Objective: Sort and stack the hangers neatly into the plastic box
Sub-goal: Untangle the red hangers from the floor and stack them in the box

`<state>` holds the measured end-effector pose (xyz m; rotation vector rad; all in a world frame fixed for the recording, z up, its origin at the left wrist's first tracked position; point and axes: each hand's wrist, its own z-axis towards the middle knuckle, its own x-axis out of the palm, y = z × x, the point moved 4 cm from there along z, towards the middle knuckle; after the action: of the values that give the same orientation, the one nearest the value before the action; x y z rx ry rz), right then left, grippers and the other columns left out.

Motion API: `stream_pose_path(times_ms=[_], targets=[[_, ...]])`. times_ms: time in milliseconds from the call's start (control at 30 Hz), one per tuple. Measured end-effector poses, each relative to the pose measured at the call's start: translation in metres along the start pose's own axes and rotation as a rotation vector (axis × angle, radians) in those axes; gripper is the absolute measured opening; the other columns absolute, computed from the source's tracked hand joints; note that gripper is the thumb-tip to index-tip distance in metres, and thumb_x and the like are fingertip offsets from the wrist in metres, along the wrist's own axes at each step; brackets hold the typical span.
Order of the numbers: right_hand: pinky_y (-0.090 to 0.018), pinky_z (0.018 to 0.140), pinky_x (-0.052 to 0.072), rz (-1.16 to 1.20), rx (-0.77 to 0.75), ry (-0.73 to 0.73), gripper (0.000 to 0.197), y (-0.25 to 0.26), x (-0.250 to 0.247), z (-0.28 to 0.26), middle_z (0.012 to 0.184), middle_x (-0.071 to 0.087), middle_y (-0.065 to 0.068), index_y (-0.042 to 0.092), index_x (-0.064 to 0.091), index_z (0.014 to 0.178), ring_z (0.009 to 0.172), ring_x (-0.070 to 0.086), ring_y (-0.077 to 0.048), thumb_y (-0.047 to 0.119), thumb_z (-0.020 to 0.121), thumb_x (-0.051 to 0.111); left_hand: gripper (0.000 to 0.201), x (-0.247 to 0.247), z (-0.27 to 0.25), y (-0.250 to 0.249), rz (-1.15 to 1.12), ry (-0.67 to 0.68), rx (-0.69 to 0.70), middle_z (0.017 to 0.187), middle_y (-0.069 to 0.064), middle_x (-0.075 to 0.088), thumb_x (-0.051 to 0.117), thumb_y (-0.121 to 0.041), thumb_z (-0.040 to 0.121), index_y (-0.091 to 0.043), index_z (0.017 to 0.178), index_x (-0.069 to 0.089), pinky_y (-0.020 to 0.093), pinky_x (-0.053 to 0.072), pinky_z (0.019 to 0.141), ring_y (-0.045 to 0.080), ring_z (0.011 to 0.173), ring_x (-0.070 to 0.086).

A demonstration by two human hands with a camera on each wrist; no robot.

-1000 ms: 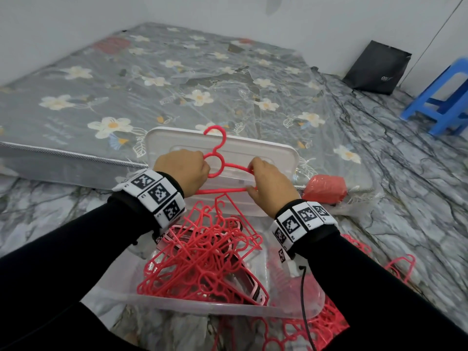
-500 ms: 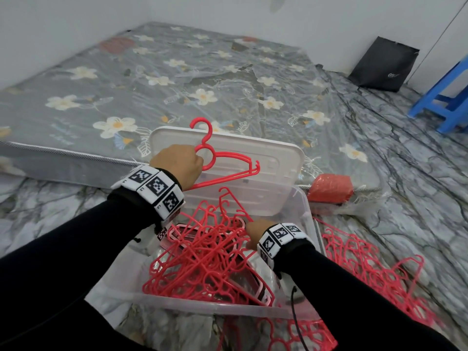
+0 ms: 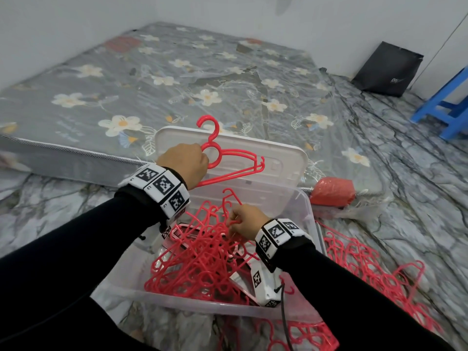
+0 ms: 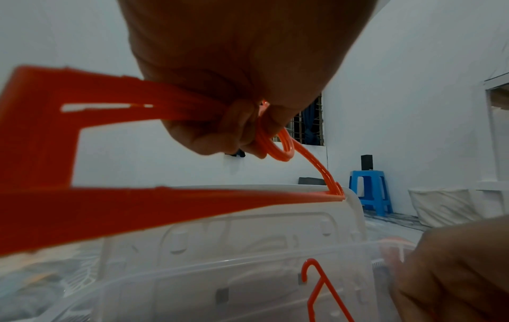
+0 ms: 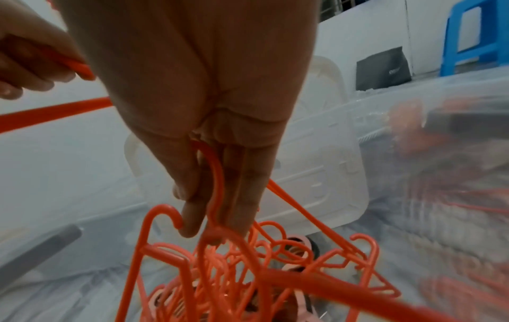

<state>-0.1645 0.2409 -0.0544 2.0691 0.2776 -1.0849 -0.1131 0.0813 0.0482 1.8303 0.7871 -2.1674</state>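
A clear plastic box (image 3: 310, 206) sits on the floor with a tangled heap of red hangers (image 3: 200, 264) inside. My left hand (image 3: 186, 163) grips a small aligned bunch of red hangers (image 3: 238, 167) by the neck, held up above the box's far side; in the left wrist view the fingers (image 4: 228, 130) curl round the bunch (image 4: 176, 204). My right hand (image 3: 244, 220) reaches down into the heap and pinches the hook of one hanger (image 5: 216, 185) between thumb and fingers (image 5: 192, 217).
The box's white lid (image 3: 278, 158) leans upright against a flowered mattress (image 3: 177, 79) behind. More red hangers (image 3: 374, 277) lie on the marble floor to the right and in front. A red bundle (image 3: 331, 191), black bag (image 3: 387, 69) and blue stool (image 3: 448, 107) stand beyond.
My right hand let go of the held bunch, dropped into the box and took hold of a hanger hook in the heap. The left hand kept the bunch raised.
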Motion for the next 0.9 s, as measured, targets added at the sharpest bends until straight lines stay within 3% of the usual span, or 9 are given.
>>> stream_pose_path(times_ms=[100, 200, 400, 467, 533, 633, 733, 800, 900], targets=[[-0.04, 0.081, 0.055, 0.058, 0.025, -0.073, 0.007, -0.007, -0.012, -0.001, 0.091, 0.072, -0.018, 0.005, 0.063, 0.08, 0.086, 0.069, -0.03, 0.0, 0.084, 0.06, 0.026, -0.001, 0.0, 0.0, -0.009, -0.018, 0.01, 0.081, 0.011, 0.05, 0.033, -0.028, 0.097, -0.009, 0.083, 0.045, 0.034, 0.039, 0.068, 0.03, 0.075, 0.048], [-0.044, 0.073, 0.058, 0.168, 0.12, -0.146, 0.025, -0.018, -0.039, -0.005, 0.084, 0.071, -0.024, 0.012, 0.054, 0.063, 0.076, 0.071, -0.034, 0.003, 0.08, 0.07, 0.026, -0.002, 0.001, 0.002, -0.033, -0.048, 0.005, 0.082, 0.01, 0.05, 0.035, -0.032, 0.098, -0.009, 0.091, 0.045, 0.035, 0.039, 0.069, 0.031, 0.079, 0.051], [-0.024, 0.044, 0.052, 0.467, 0.152, -0.189, 0.021, -0.024, -0.088, -0.024, 0.067, 0.064, -0.019, 0.002, 0.055, 0.068, 0.042, 0.058, -0.015, 0.004, 0.081, 0.072, 0.033, -0.004, 0.001, 0.001, -0.105, -0.07, 0.014, 0.086, 0.011, 0.055, 0.039, -0.037, 0.097, -0.006, 0.104, 0.049, 0.037, 0.043, 0.072, 0.034, 0.088, 0.058], [-0.021, 0.042, 0.051, 0.635, 0.123, -0.218, 0.023, -0.02, -0.096, -0.025, 0.065, 0.061, -0.019, 0.003, 0.052, 0.066, 0.036, 0.054, -0.011, 0.0, 0.083, 0.067, 0.034, -0.002, 0.001, -0.002, -0.132, -0.059, 0.022, 0.09, 0.013, 0.059, 0.04, -0.038, 0.097, -0.006, 0.104, 0.049, 0.037, 0.042, 0.073, 0.035, 0.089, 0.058], [-0.022, 0.046, 0.051, 0.592, 0.115, -0.194, 0.02, -0.018, -0.095, -0.023, 0.067, 0.061, -0.016, 0.005, 0.054, 0.069, 0.042, 0.055, -0.012, 0.002, 0.083, 0.069, 0.035, 0.0, 0.002, -0.004, -0.154, -0.046, 0.016, 0.092, 0.013, 0.06, 0.041, -0.04, 0.097, -0.006, 0.104, 0.049, 0.037, 0.041, 0.072, 0.035, 0.09, 0.058], [-0.024, 0.063, 0.048, -0.023, 0.161, -0.125, 0.022, -0.028, -0.082, -0.019, 0.083, 0.064, -0.002, 0.013, 0.064, 0.085, 0.075, 0.06, -0.016, 0.026, 0.075, 0.078, 0.035, 0.003, 0.002, -0.007, -0.164, -0.028, 0.006, 0.087, 0.008, 0.057, 0.041, -0.041, 0.096, -0.008, 0.104, 0.05, 0.035, 0.04, 0.07, 0.033, 0.09, 0.059], [-0.029, 0.088, 0.045, -0.428, 0.21, -0.019, 0.045, -0.045, -0.056, -0.017, 0.113, 0.063, -0.008, 0.008, 0.061, 0.112, 0.108, 0.058, -0.025, 0.03, 0.077, 0.076, 0.032, 0.006, 0.001, -0.008, -0.16, -0.013, 0.021, 0.087, 0.008, 0.056, 0.043, -0.04, 0.096, -0.009, 0.103, 0.05, 0.034, 0.04, 0.071, 0.033, 0.09, 0.059], [-0.033, 0.092, 0.045, -0.486, 0.228, 0.03, 0.039, -0.056, -0.041, -0.016, 0.121, 0.06, -0.016, 0.002, 0.058, 0.116, 0.114, 0.056, -0.03, 0.021, 0.084, 0.069, 0.032, 0.007, 0.0, -0.009, -0.145, -0.005, 0.034, 0.091, 0.011, 0.059, 0.043, -0.04, 0.096, -0.01, 0.102, 0.05, 0.034, 0.039, 0.071, 0.033, 0.092, 0.058], [-0.038, 0.09, 0.051, -0.471, 0.286, 0.046, 0.032, -0.073, -0.029, -0.013, 0.112, 0.065, -0.016, 0.004, 0.062, 0.109, 0.104, 0.063, -0.029, 0.019, 0.082, 0.067, 0.031, 0.008, -0.001, -0.009, -0.135, 0.003, 0.047, 0.093, 0.012, 0.059, 0.043, -0.041, 0.096, -0.01, 0.1, 0.049, 0.033, 0.038, 0.071, 0.031, 0.091, 0.056]])
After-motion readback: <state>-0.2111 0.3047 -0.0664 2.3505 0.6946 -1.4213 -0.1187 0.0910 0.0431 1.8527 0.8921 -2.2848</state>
